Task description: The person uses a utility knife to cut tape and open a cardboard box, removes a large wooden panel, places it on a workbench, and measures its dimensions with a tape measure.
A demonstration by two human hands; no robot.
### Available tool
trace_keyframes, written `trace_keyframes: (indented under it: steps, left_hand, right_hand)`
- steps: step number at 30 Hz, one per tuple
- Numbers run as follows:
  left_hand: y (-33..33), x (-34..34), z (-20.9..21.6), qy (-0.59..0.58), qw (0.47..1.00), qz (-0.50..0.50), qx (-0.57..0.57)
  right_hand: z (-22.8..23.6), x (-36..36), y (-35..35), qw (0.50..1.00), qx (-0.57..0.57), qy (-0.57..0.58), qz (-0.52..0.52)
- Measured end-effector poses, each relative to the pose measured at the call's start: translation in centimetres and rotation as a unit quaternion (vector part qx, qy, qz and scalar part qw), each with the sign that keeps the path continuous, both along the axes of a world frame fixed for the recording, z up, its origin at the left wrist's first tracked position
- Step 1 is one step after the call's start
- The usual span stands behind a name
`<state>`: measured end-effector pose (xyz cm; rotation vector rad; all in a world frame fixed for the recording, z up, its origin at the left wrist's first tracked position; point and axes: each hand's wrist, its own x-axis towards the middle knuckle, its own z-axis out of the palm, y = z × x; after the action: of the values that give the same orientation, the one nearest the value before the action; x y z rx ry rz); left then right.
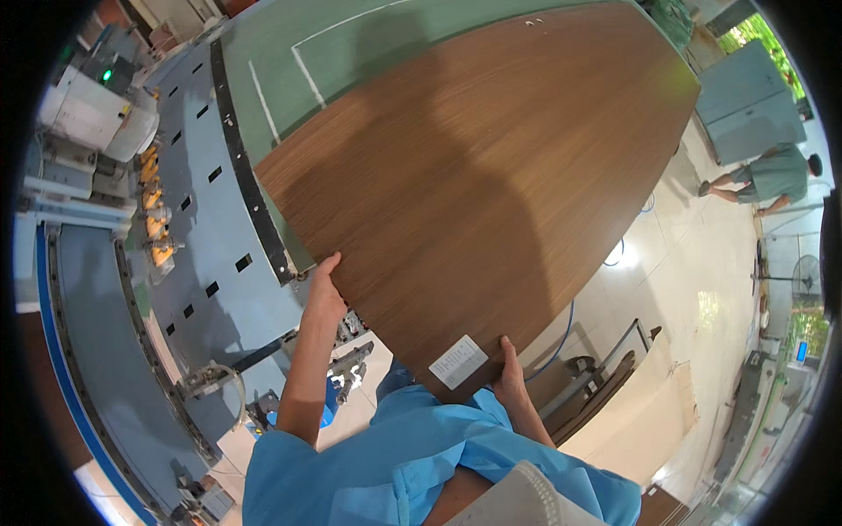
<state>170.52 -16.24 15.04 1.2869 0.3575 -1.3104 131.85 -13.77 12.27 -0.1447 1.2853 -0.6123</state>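
A large brown wood-grain panel stretches away from my body over a green machine bed. My left hand grips its left edge, thumb on top and the other fingers hidden underneath. At the near right corner my right hand holds the panel the same way, its thumb on the upper face. Between the hands, near the panel's close edge, a white printed label is stuck on. The panel's near end reaches past the bed toward my blue shirt.
Left of the panel stands a blue-grey machine frame with a white tool head and a row of orange tool holders. Boards lean at the right. Farther right, another person walks near a grey cabinet. A blue hose lies below.
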Motion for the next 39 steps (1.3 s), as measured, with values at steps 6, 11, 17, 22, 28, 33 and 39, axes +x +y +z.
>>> trace_keyframes:
  steps: [6, 11, 17, 22, 28, 33, 39]
  left_hand:
    - [-0.1, 3.5, -3.9, -0.011, 0.992, 0.035, -0.124]
    - [4.0, -3.9, -5.3, -0.178, 0.982, 0.017, 0.068]
    - [5.1, 0.1, -5.7, -0.032, 0.999, 0.026, 0.021]
    - [2.3, 6.5, -4.9, -0.064, 0.996, 0.062, 0.006]
    - [0.4, 11.7, -4.6, -0.09, 0.994, 0.058, 0.026]
    - [-2.8, 19.2, -6.1, -0.093, 0.993, 0.05, 0.058]
    - [-7.7, 28.7, -5.4, -0.162, 0.986, -0.008, 0.04]
  right_hand:
    - [-0.6, 3.7, -1.5, 0.999, 0.025, 0.004, 0.044]
    - [-0.6, 8.0, -3.2, 0.986, 0.023, -0.098, 0.13]
    - [-0.4, 11.7, -5.7, 0.973, 0.016, -0.123, 0.195]
    - [-0.7, 11.0, -18.0, 0.984, -0.169, 0.026, 0.055]
    - [-3.1, 13.8, -23.1, 0.985, -0.157, 0.004, 0.072]
    - [-3.3, 18.4, -26.1, 0.978, -0.14, -0.025, 0.152]
    - [-2.8, 25.4, -30.1, 0.966, -0.153, -0.093, 0.184]
